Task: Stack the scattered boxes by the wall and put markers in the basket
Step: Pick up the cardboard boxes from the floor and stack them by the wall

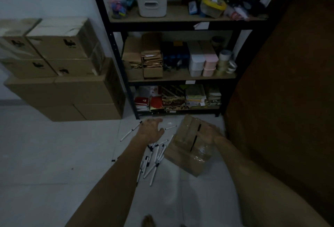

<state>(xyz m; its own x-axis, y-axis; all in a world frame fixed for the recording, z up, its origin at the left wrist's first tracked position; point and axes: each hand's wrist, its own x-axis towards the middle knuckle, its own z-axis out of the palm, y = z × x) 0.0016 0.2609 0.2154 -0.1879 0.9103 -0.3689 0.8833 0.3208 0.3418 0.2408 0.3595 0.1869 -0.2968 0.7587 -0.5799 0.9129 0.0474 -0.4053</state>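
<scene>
Head view: right hand (207,134) gripping taped cardboard box (188,149) low over floor (54,154), in front of shelf unit (173,26). Left hand (151,129) spread, holding nothing, above scattered markers (153,158). White basket (152,0) on top shelf; stacked boxes (59,71) by wall, far left.

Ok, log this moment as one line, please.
left hand: open above floor markers | right hand: on cardboard box | basket: top shelf | boxes by wall: stacked
</scene>
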